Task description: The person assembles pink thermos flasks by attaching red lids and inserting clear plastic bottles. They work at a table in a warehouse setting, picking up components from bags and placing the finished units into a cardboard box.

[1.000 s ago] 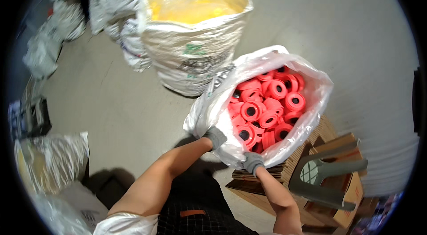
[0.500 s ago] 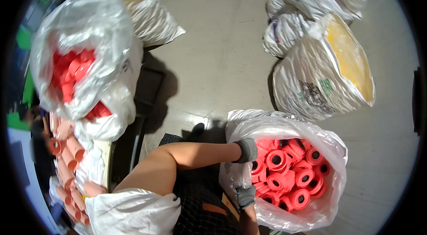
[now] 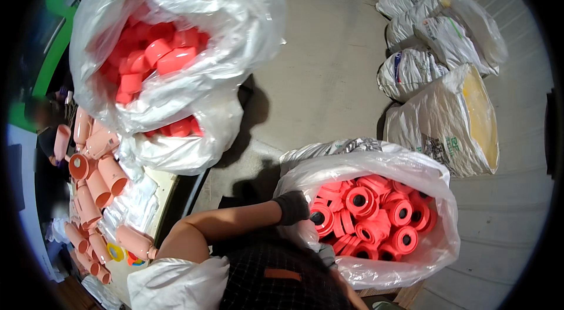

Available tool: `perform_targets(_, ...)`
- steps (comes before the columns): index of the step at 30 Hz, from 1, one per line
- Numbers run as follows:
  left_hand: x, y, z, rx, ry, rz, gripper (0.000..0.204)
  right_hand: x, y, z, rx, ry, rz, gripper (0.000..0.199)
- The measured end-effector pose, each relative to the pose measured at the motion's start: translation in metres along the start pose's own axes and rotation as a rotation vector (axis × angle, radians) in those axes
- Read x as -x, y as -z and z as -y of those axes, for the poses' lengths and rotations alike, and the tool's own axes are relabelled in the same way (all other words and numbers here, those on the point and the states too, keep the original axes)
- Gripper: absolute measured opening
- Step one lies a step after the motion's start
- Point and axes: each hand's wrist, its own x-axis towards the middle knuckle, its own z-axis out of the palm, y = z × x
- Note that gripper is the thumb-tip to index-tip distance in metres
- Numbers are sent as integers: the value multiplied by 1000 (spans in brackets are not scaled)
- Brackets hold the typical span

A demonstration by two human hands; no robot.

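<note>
A large plastic-lined bag (image 3: 376, 156) stands at the lower right, its mouth wide. Inside lies a heap of red ring-shaped plastic parts (image 3: 359, 199) with black centres. My left hand (image 3: 292, 208), in a grey glove, is closed at the bag's left rim with the liner bunched against it. My right hand (image 3: 325, 255), also gloved, is at the near left rim and partly covered by clear film; its fingers hardly show. Neither hand touches the red parts.
At the upper left, a big clear-lined sack (image 3: 247, 22) holds red caps (image 3: 157, 51). Pink bottles (image 3: 88, 204) lie on the table (image 3: 166, 184) at left, where another person's hand (image 3: 57, 160) holds one. White sacks (image 3: 440, 122) stand along the right wall.
My view has shifted, so the left sack looks larger and nearer. Both my hands appear slightly further left, still at the bag's rim. Clear film now covers more of my right hand.
</note>
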Motion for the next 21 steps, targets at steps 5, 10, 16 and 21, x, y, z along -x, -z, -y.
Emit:
perform_targets(5,79,16,2,-1,141,119,11,-8,-6,83,290,-47,246,36)
perform_targets(10,146,14,-18,121,400,115,21,-26,-17,105,450,35,350,33)
perform_targets(16,178,5,-60,278,748,20,19,-65,11,149,778,294,584,28)
perform_targets(21,127,9,-58,407,912,14,33,-113,81,161,952,552,553,31)
